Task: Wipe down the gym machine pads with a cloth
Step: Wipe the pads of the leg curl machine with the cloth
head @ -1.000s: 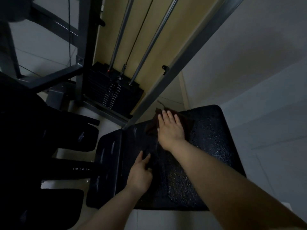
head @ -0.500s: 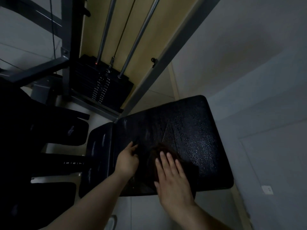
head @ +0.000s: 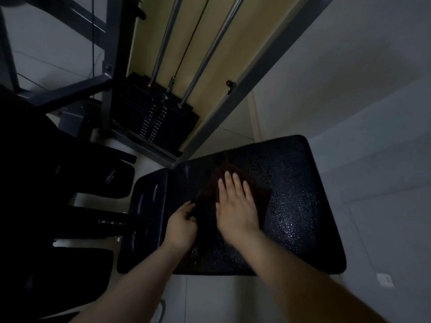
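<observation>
Head view, dim light. The gym machine's grey steel frame (head: 235,94) rises at the back, carrying two chrome guide rods (head: 205,57) that run down into the black weight stack (head: 154,120); these are rigid and heavy, and play no part in the wiping. In front lies the large seat pad (head: 293,206), black, pebble-textured vinyl that glistens with droplets, so it is judged damp and somewhat slick, firm under pressure yet yielding like upholstery; a narrower side pad (head: 142,213) adjoins its left edge. On the middle of the seat pad lies the dark brown cloth (head: 262,199), soft, light and limp, likely to bunch or slide unless pressed flat. The right hand (head: 235,210) rests on the cloth, its grip spread, fingers (head: 236,183) straight and palm down; this broad flat hold suits the cloth best. The left hand (head: 183,223) sits just beside the cloth's left edge, fingers curled toward the pad; whether they pinch the cloth or only steady the pad cannot be told.
</observation>
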The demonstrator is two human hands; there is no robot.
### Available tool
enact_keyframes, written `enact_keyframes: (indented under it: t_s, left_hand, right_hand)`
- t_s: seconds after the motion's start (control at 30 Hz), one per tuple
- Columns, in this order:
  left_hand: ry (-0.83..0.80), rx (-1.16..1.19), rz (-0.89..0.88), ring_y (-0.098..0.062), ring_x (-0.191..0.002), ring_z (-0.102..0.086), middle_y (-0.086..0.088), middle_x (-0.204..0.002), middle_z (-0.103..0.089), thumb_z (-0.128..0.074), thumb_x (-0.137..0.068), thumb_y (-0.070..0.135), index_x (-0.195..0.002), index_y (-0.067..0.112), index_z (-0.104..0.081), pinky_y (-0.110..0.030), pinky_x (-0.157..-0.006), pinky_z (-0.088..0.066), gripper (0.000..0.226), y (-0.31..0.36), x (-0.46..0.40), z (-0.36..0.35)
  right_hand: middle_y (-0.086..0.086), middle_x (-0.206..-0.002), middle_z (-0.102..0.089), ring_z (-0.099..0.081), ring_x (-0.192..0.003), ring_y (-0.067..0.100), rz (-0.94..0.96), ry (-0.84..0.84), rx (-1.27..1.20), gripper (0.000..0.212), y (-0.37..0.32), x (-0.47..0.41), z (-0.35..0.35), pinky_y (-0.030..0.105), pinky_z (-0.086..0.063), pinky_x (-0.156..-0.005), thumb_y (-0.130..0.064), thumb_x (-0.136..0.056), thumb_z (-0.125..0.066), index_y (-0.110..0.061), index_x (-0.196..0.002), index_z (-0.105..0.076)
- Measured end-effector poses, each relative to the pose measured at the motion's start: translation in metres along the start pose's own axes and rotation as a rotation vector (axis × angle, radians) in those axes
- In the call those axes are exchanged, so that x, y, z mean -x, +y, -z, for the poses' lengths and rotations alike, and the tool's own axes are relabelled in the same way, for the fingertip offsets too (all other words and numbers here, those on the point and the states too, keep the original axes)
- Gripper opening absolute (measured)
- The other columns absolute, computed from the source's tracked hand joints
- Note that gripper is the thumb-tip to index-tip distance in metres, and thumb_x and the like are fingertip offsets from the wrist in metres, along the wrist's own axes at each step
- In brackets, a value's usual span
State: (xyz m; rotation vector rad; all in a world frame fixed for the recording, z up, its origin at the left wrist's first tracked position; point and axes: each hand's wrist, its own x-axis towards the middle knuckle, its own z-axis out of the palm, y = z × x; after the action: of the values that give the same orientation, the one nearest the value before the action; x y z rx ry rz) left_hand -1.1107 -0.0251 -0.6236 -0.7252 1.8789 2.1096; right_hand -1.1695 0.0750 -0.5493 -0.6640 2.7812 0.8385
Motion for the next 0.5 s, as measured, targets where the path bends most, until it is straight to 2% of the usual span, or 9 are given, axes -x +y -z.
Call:
enact_keyframes:
  t_s: [0.13,0.2,0.27,0.33,0.37,0.43,0.5]
  left_hand:
    - [-0.007,-0.02,-0.014,-0.02,-0.137,-0.036,-0.005,-0.149,-0.038,-0.041,-0.094,-0.005,-0.136,0.006,-0.048,-0.033,-0.114,-0.029,0.044,0.003,0.001,0.001]
    - [-0.01,-0.065,-0.049,-0.018,-0.139,-0.032,-0.003,-0.151,-0.035,-0.04,-0.094,-0.005,-0.136,0.006,-0.049,-0.027,-0.114,-0.025,0.045,0.005,0.001,0.0]
    - [-0.004,-0.073,-0.067,-0.018,-0.14,-0.03,-0.003,-0.152,-0.034,-0.04,-0.094,-0.005,-0.137,0.007,-0.049,-0.024,-0.113,-0.022,0.045,0.006,0.002,0.0]
    - [0.012,-0.077,-0.082,-0.018,-0.139,-0.03,-0.004,-0.151,-0.034,-0.041,-0.093,-0.005,-0.136,0.008,-0.049,-0.023,-0.113,-0.021,0.046,0.006,0.005,0.0]
    - [0.031,-0.086,-0.099,-0.018,-0.138,-0.032,-0.005,-0.15,-0.036,-0.042,-0.093,-0.005,-0.136,0.009,-0.049,-0.024,-0.113,-0.021,0.046,0.006,0.007,0.0]
    - [0.122,-0.109,-0.165,-0.018,-0.133,-0.04,-0.007,-0.144,-0.044,-0.044,-0.09,-0.006,-0.132,0.01,-0.053,-0.028,-0.114,-0.027,0.047,0.006,0.012,0.0]
    - [0.254,-0.115,-0.258,-0.014,-0.127,-0.044,-0.003,-0.138,-0.048,-0.046,-0.088,-0.007,-0.13,0.011,-0.057,-0.018,-0.108,-0.03,0.047,0.009,0.019,0.0]
  right_hand:
    - [0.018,-0.152,-0.027,-0.025,-0.141,0.034,0.023,-0.017,-0.116,0.062,-0.017,0.082,-0.022,0.045,-0.007,-0.115,-0.034,-0.088,-0.027,-0.003,-0.139,-0.04]
    - [0.018,-0.149,-0.035,-0.03,-0.137,0.032,0.045,-0.048,-0.098,0.064,-0.014,0.094,-0.027,0.045,-0.012,-0.114,-0.035,-0.083,-0.029,-0.002,-0.135,-0.047]
    - [0.017,-0.149,-0.033,-0.032,-0.137,0.031,0.056,-0.029,-0.071,0.061,-0.009,0.08,-0.027,0.046,-0.016,-0.112,-0.037,-0.085,-0.035,-0.003,-0.135,-0.049]
    - [0.016,-0.152,-0.019,-0.026,-0.141,0.031,0.019,-0.016,-0.056,0.061,-0.006,0.05,-0.016,0.046,-0.014,-0.114,-0.038,-0.09,-0.047,-0.005,-0.141,-0.04]
    - [0.015,-0.154,-0.007,-0.016,-0.145,0.03,-0.003,-0.017,-0.026,0.064,-0.005,0.032,-0.009,0.045,-0.006,-0.117,-0.038,-0.094,-0.044,-0.005,-0.147,-0.028]
    - [0.012,-0.156,0.015,0.01,-0.146,0.027,-0.037,-0.002,0.014,0.064,-0.004,0.005,0.001,0.043,0.009,-0.117,-0.039,-0.101,-0.025,-0.009,-0.151,0.0]
    - [0.011,-0.157,0.017,0.015,-0.145,0.025,-0.037,0.032,-0.06,0.062,-0.004,-0.004,0.006,0.041,0.011,-0.117,-0.044,-0.1,-0.013,-0.012,-0.151,0.003]
